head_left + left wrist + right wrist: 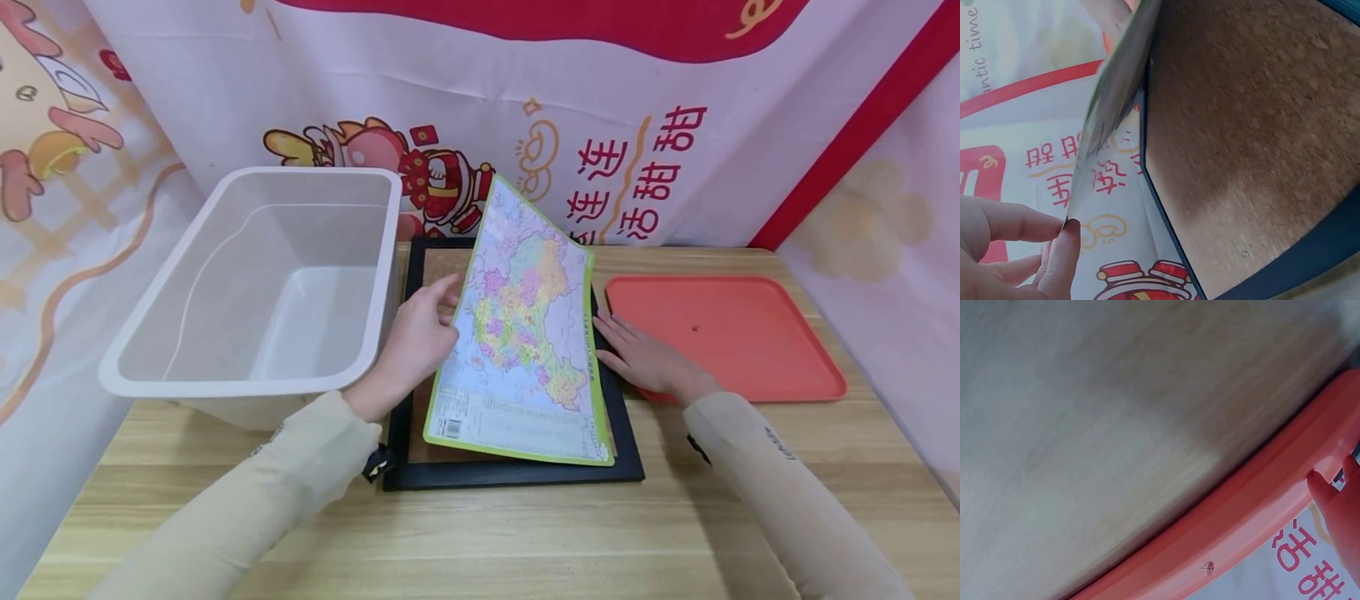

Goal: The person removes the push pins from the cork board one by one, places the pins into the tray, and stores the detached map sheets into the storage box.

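A colourful map sheet with a green border is raised on its left side, tilted over a black-framed cork board. In the left wrist view the bare cork shows beneath it. My left hand pinches the sheet's left edge between thumb and finger. At the sheet's right edge my right hand rests with fingers extended, over the board's black frame. Beside that hand lies a red tray holding one small pin-like thing, too small to tell in detail.
A deep white plastic bin stands to the left, close to my left forearm. Everything rests on a wooden table. Behind it hangs a printed cloth with red lettering and cartoon figures.
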`<state>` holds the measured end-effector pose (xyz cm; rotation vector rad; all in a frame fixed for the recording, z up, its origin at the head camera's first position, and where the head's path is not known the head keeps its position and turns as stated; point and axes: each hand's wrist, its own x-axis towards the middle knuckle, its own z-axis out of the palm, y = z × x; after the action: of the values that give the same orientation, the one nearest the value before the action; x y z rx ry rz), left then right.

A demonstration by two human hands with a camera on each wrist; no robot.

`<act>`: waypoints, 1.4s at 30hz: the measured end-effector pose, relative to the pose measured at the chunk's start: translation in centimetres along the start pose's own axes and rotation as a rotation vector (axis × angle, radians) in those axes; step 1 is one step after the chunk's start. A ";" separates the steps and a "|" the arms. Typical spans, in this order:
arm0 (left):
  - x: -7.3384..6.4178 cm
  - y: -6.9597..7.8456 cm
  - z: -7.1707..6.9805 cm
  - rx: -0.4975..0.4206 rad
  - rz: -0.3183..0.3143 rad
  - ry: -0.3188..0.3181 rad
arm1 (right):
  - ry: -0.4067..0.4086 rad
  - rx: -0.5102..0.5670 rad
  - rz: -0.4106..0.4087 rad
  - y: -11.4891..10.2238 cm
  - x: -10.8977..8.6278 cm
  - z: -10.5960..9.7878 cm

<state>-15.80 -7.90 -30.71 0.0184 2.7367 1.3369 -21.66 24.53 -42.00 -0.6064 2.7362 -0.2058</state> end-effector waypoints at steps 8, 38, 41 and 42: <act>0.2 -0.8 0.2 0.046 -0.062 -0.046 | 0.015 -0.007 -0.009 0.3 0.2 0.3; -0.6 2.2 -3.8 -0.099 -0.042 -0.197 | 0.022 -0.002 -0.010 0.6 0.2 0.5; -0.6 2.4 -4.5 -0.110 -0.038 -0.190 | 0.020 0.012 -0.009 0.5 0.2 0.5; -0.6 2.4 -4.7 -0.115 -0.037 -0.186 | 0.018 0.016 -0.006 0.5 0.2 0.5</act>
<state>-15.69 -10.17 -25.87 0.0789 2.4924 1.4038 -21.81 24.88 -42.62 -0.6112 2.7479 -0.2360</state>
